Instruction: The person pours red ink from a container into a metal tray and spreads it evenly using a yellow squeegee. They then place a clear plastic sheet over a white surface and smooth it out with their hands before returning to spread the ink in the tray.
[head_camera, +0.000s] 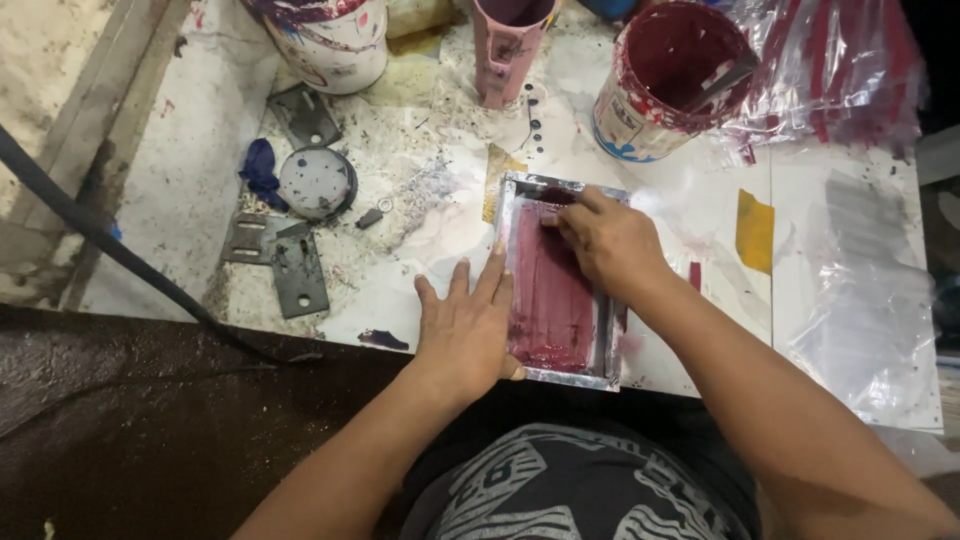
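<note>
Left hand (465, 325) lies flat, released, bracing the frame (560, 375); right hand (605, 240) presses something hidden onto its maroon ink, grip unclear.

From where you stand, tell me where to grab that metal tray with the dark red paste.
Probably the bare left rim of the metal tray, coming from the left: it lies flat, its middle is wet red, and the left hand already rests there.

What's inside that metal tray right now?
The metal tray holds dark red paint. The right hand covers the far end; the left hand rests at its left edge.
</note>
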